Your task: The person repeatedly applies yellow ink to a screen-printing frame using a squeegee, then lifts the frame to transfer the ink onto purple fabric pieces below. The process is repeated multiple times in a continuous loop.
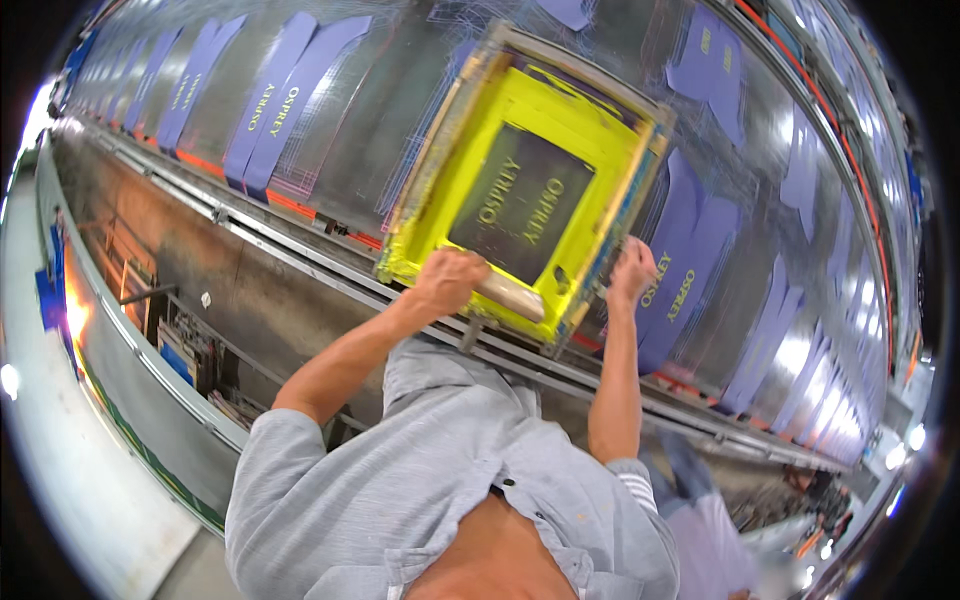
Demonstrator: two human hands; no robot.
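A screen printing frame lies tilted over the long table in front of me. Bright yellow-green ink borders its dark mesh window, where printed lettering shows. My left hand is closed around the end of a squeegee, whose pale bar rests across the near end of the frame. Just outside the frame's right edge, my right hand is curled closed. Its fingers hide whatever they may hold. Beside that hand lie purple cut fabric pieces with yellow-green lettering.
More purple pieces lie in a row along the dark table to both sides. A metal rail runs along its near edge, close to my body. A person in light clothing is at the lower right.
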